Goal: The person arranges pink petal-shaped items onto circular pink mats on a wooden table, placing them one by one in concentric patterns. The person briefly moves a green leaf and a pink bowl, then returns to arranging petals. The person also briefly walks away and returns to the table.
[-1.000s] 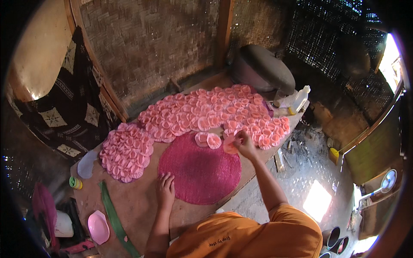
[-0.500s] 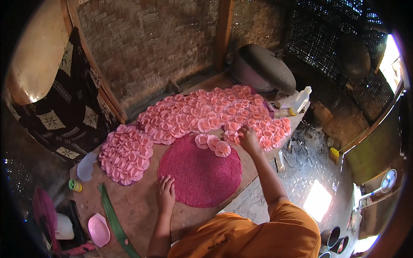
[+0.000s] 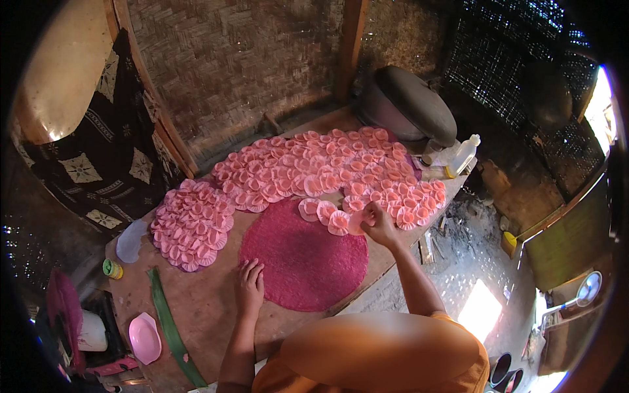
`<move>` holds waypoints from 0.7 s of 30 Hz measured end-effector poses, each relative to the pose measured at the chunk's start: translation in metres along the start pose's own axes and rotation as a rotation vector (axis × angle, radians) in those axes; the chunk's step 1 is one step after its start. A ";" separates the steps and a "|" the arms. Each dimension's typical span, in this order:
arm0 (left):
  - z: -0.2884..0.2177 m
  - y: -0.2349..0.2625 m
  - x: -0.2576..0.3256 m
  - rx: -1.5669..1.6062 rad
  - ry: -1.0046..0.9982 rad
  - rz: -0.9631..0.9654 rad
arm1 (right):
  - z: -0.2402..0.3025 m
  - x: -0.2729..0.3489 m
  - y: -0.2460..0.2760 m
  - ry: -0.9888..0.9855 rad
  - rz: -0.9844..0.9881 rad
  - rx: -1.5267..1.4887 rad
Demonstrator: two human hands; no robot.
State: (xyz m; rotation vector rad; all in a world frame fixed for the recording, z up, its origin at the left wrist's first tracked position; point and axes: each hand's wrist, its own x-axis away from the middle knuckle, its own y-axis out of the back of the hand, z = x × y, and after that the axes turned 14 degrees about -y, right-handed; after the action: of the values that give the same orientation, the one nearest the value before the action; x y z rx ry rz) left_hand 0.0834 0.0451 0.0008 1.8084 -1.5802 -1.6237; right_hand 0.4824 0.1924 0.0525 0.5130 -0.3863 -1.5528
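A large round magenta sheet (image 3: 304, 262) lies on the tabletop in front of me. Along its far edge sit a few pink ruffled, flower-shaped pieces (image 3: 325, 212). My right hand (image 3: 381, 228) pinches another pink flower-shaped piece (image 3: 357, 223) at the sheet's upper right edge, beside the last one in that row. Flat against the sheet's left edge rests my left hand (image 3: 250, 281), fingers stretched out and holding nothing. Behind the sheet spreads a wide mass of similar pink pieces (image 3: 308, 164), and a second dense cluster (image 3: 192, 226) covers a round base on the left.
A big dark-lidded pot (image 3: 409, 108) stands at the back right, with a clear bottle (image 3: 464, 155) near it. On the left are a pink dish (image 3: 145, 338), a long green leaf strip (image 3: 171, 331) and a small green-yellow container (image 3: 112, 268). A woven wall (image 3: 236, 72) rises behind the table.
My right hand has moved left and slightly nearer, from the pink mass to the sheet's edge, bringing one flower-shaped piece. My left hand stays at the sheet's left edge.
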 end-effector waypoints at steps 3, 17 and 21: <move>0.000 0.000 0.001 -0.013 -0.017 -0.004 | -0.002 0.007 -0.023 -0.097 0.070 0.018; -0.001 -0.001 0.000 -0.038 -0.013 -0.006 | -0.017 -0.058 -0.021 0.045 -0.211 0.545; 0.000 0.002 -0.001 -0.042 -0.016 0.012 | -0.018 -0.070 -0.026 0.052 -0.183 0.579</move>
State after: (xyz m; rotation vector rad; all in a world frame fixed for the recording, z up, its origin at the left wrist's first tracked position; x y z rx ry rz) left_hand 0.0827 0.0449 0.0028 1.7662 -1.5493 -1.6579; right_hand 0.4707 0.2642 0.0298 1.0574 -0.7741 -1.5911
